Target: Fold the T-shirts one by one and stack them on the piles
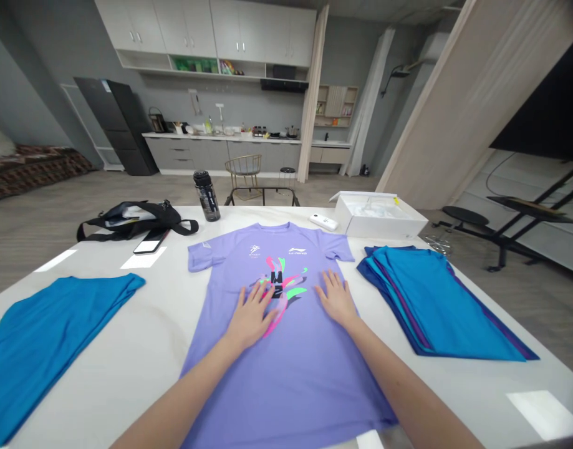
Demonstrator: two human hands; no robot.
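You have a lilac T-shirt [277, 374] with a pink-and-green splash print [275, 288] around black lettering — to your right, a teal folded stack [436, 305] edged in navy and purple — to your left, a plain teal cloth [43, 343].

This is a home: an open-plan living space, more flat than office. At 12 o'clock a kitchen runs along the back wall, with white wall cabinets [204, 28], a counter [230, 138] crowded with bottles and pots, a tap [219, 118] and a range hood [284, 86]. A tall dark fridge [120, 125] stands at 11 o'clock, and a low couch [33, 171] under a patterned cover sits at 10 o'clock. Pale floor-length curtains [312, 93] hang at 1 o'clock, and a gold-framed chair [243, 171] and a stool [287, 174] stand near the counter.
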